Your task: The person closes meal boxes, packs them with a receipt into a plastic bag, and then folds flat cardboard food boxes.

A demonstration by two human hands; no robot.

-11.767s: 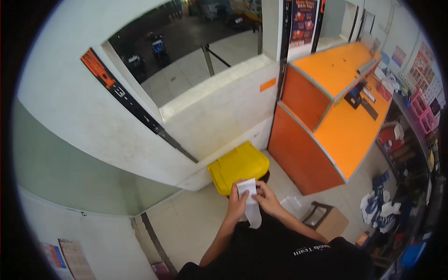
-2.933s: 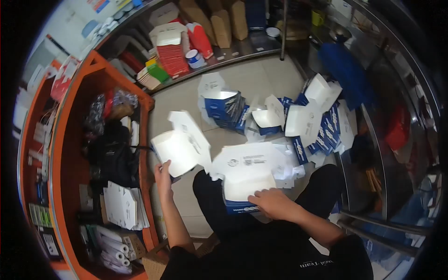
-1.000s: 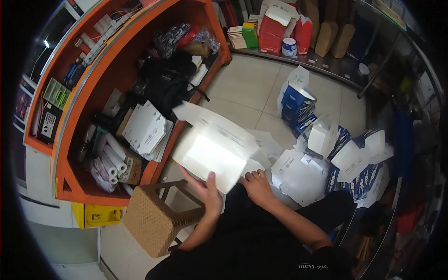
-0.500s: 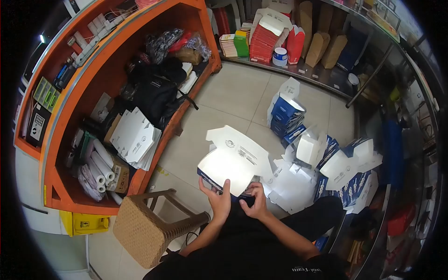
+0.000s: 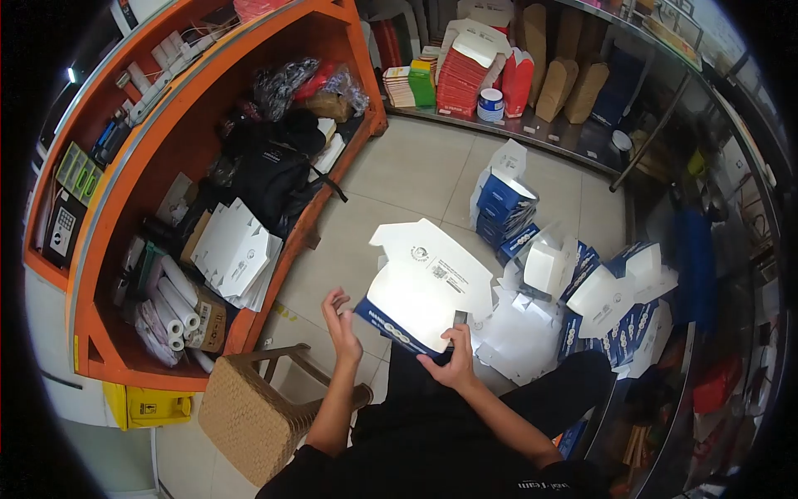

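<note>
A blue-and-white cardboard food box point(image 5: 420, 287) hangs over my lap, its white lid flap standing up and its blue printed side facing me. My right hand point(image 5: 451, 359) grips the box at its near right corner, thumb and fingers closed on the card. Just off the left end of the box, my left hand point(image 5: 341, 328) is raised with its fingers apart, holding nothing. Flat white card sheets point(image 5: 519, 337) lie on the floor to the right of the box. Beyond them sit several folded boxes point(image 5: 603, 303) with blue sides.
A nested stack of blue boxes point(image 5: 505, 204) stands on the floor ahead. At left, an orange shelf point(image 5: 291, 249) holds flat white cartons point(image 5: 237, 254), paper rolls and a black bag. A woven stool point(image 5: 249, 416) stands beside my left arm. Red cartons point(image 5: 461, 79) fill the back shelf.
My left hand has let go of the box and moved left, its fingers spreading. The box has tilted so more of its blue side shows, while my right hand stays on the corner.
</note>
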